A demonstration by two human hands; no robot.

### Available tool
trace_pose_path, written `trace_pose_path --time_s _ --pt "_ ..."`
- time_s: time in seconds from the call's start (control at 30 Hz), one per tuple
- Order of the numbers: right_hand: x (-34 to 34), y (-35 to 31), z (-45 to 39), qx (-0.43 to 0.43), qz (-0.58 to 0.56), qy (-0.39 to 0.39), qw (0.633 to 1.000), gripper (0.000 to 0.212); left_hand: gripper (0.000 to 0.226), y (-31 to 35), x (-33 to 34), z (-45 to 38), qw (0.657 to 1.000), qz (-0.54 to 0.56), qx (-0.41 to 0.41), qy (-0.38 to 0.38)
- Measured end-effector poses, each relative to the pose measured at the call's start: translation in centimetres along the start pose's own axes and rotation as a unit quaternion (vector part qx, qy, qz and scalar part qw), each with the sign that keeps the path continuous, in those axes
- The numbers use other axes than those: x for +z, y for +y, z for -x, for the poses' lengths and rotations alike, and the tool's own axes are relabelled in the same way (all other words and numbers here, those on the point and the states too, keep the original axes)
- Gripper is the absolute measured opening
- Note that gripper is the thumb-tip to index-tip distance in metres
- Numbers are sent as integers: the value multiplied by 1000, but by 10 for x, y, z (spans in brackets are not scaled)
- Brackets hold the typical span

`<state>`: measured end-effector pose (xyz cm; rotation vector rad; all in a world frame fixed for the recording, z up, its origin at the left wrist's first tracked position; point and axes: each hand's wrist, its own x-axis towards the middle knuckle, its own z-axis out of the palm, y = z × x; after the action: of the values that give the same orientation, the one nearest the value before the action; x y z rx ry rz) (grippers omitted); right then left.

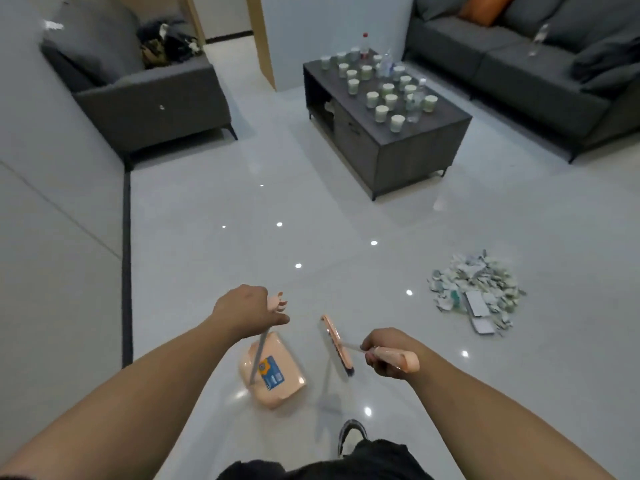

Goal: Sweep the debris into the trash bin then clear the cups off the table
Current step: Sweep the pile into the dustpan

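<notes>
1. At the bottom centre of the frame a shoe (351,436) is seen on the glossy floor (207,237), beneath both outstretched arms.
2. The left hand (247,311) is clenched around the top of a long handle; the peach dustpan (272,372) is hung from it just above the floor, probably so that it can be set down beside the litter without stooping.
3. The right hand (384,353) is wrapped around the peach grip of the broom (337,344), whose head is held raised and angled, seemingly carried rather than sweeping.
4. The debris (476,289), a heap of torn pale scraps, is gathered at the right middle of the frame, well apart from both tools; it is judged not yet swept.
5. In the upper centre the dark worktop (433,123) is crowded with upright cups (381,112) and a few bottles (364,46), not yet cleared.
6. Grey sofas are placed at the upper left and upper right. No trash bin is seen.
</notes>
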<state>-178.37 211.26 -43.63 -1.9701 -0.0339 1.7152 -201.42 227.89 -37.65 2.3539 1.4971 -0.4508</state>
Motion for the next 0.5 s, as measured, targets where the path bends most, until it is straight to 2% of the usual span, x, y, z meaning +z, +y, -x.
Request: trace_pose_path --time_s 0.2,0.3,0.5 --pt "-113 10 -13 26 -115 71 991 5 38 131 -19 -72 989 -81 107 67" --pt "-156 14 -17 34 -137 107 984 8 35 186 -26 -103 979 -80 162 98" --pt "-225 -1 -46 26 -218 170 961 25 35 293 -42 -183 958 -77 260 90"
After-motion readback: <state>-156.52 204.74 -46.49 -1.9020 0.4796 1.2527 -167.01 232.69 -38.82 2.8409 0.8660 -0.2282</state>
